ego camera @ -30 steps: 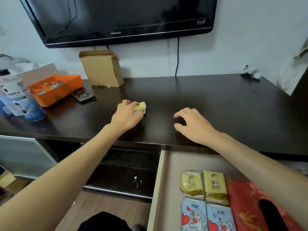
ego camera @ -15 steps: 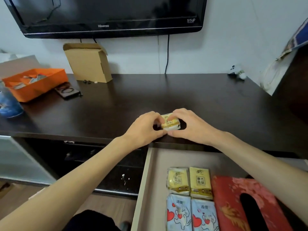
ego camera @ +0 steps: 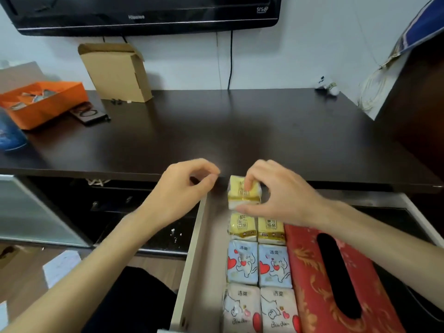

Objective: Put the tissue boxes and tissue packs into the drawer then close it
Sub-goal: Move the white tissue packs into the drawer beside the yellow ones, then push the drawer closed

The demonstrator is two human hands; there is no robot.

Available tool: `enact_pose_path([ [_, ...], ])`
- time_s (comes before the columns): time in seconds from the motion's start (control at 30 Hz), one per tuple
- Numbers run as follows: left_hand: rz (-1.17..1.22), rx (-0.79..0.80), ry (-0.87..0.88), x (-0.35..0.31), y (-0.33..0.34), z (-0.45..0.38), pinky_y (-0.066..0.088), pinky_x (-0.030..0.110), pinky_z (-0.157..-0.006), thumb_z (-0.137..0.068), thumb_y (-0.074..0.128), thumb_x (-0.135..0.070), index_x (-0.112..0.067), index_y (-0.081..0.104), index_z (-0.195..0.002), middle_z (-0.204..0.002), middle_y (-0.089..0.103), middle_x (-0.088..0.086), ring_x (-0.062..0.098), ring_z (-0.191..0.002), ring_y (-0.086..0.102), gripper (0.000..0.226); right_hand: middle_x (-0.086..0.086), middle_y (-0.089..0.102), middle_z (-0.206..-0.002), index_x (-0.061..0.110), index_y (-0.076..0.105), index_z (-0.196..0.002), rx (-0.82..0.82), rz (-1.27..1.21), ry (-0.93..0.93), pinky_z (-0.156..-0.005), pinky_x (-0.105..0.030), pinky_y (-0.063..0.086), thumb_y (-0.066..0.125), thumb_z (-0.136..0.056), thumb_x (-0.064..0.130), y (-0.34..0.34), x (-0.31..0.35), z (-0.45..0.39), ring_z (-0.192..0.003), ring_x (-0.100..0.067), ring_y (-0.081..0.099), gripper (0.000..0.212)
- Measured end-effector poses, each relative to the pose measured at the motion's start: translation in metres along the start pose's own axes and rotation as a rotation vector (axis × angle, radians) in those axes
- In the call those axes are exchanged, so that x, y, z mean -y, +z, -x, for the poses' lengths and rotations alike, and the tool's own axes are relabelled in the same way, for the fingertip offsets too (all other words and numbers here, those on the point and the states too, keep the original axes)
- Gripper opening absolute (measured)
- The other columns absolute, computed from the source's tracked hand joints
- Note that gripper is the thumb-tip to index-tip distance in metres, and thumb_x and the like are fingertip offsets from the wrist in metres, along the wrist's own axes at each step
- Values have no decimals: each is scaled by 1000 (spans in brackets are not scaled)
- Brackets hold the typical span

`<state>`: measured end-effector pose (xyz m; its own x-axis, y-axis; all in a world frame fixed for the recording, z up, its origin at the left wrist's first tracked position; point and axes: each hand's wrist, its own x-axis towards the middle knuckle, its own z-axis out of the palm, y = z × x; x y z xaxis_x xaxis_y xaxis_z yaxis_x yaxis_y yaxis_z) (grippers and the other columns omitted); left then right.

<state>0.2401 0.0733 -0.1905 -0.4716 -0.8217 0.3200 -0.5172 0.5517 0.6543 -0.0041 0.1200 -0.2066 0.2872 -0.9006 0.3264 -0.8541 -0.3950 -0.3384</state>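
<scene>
Drawer [ego camera: 200, 236] standing open, far end free | red tissue box [ego camera: 319, 272] lying along right side | right hand [ego camera: 278, 195] pinching yellow tissue pack [ego camera: 242, 191] above far-left corner, risking catching the cabinet top's front edge | left hand [ego camera: 182, 191] loosely curled, empty

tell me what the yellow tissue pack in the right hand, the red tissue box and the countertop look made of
Yellow tissue pack: thin glossy plastic film, going by its sheen and soft edges. Red tissue box: probably printed cardboard, with gold patterning and a dark slot; fabric can't be ruled out. Countertop: dark brown wood-look board, likely laminate, smooth with a dull reflection.
</scene>
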Motion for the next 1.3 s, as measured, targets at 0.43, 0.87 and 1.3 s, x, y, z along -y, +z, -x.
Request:
enact_pose_path([
  [0.43,-157,139,-125,-46,20,109,54,33,-74,-92,60,-30,-31,72,-93,-87,71,-17,4,-81,65,13,6,54,-131,36,69,-99,301,3,177,-94,-43,44,63,-88,60,37,14,34,-122,-17,47,27],
  [0.87,-253,154,36,-56,44,208,44,18,-74,-83,44,-77,-39,66,-105,-100,66,-26,-4,-90,57,49,27,45,-145,40,54,-138,189,22,215,-102,-27,40,46,-92,71,-39,69,228,-135,4,40,56],
  [1.3,-470,30,187,-39,66,178,47,27,-68,-82,49,-71,-29,72,-104,-93,74,-14,11,-81,69,52,-9,63,-143,10,64,-137,-218,509,58,-105,-43,48,57,-96,59,7,24,260,-133,-28,58,65],
])
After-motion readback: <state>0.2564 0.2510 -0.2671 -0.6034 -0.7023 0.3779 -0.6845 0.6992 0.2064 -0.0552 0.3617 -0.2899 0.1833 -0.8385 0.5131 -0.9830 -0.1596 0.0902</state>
